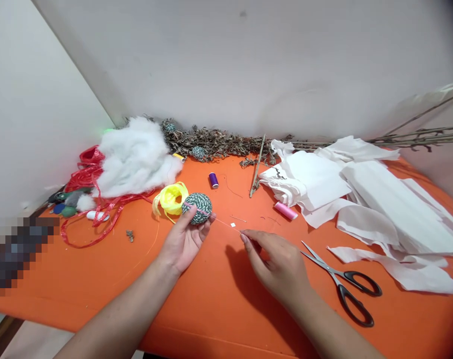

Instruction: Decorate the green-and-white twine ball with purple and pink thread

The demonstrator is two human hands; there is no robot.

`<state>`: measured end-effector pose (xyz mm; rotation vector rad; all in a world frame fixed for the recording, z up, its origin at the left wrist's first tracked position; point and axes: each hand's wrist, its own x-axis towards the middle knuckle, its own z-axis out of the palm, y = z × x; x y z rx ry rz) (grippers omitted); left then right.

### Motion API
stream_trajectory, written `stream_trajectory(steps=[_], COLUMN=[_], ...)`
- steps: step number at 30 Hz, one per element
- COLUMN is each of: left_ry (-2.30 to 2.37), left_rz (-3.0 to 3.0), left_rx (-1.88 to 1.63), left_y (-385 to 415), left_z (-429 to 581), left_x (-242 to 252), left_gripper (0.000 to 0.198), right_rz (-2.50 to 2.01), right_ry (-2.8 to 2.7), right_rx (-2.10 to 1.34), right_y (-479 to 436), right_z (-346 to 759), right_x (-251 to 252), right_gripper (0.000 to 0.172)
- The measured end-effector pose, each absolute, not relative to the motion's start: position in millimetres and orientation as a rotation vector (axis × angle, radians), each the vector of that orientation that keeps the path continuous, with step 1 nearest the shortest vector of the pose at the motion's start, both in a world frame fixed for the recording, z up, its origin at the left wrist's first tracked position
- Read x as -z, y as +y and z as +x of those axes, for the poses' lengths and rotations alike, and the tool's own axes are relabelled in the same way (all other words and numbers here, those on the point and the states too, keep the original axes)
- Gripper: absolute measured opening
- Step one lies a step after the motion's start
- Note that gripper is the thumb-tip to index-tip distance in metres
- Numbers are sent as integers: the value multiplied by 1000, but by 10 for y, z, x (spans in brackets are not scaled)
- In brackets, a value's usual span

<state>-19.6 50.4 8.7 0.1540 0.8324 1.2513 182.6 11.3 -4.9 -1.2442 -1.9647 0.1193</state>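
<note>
A round ball wound in green and white twine (200, 207) rests in my left hand (187, 242), whose fingers wrap under and around it, the thumb on its near left side. Pink thread (222, 221) crosses the ball and runs taut to the right. The thread's far end is pinched between thumb and forefinger of my right hand (277, 257), held just above the table. Yellow ribbon (172, 198) lies in a loose coil directly behind the ball. On the orange cloth between the hands is a small white square (233, 225).
Scissors (339, 279) lie open right of my right hand, near white fabric (391, 209). Pink (286, 210) and purple (213, 180) spools lie farther back. White stuffing (134, 159) and red ribbon (84, 179) are at left. Dried stems (226, 142) line the wall.
</note>
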Motion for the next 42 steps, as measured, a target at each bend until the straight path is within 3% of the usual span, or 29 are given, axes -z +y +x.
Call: stream_trajectory(steps=[9, 24, 33, 35, 40, 42], left_ry=[816, 941, 1108, 1117, 1020, 970], left_rz=[175, 162, 378, 390, 445, 475], left_rx=[-1282, -1202, -1229, -1232, -1202, -1189], left_y=[546, 555, 429, 390, 292, 262], left_z=[-200, -186, -132, -122, -108, -107], left_x=[-16, 17, 23, -10, -74, -67], left_gripper=[37, 24, 50, 49, 49, 48], right_rz=[-1262, -1483, -1560, -1513, -1364, -1256], right_ry=[-1911, -1466, -1491, -1551, -1539, -1421], right_rx=[-197, -721, -319, -474, -1427, -1592], right_y=[150, 317, 364, 275, 79, 61], right_z=[1863, 1971, 2053, 1985, 1650, 1504], right_x=[63, -40, -103, -218, -332, -295], right_gripper=[13, 22, 23, 19, 47, 51])
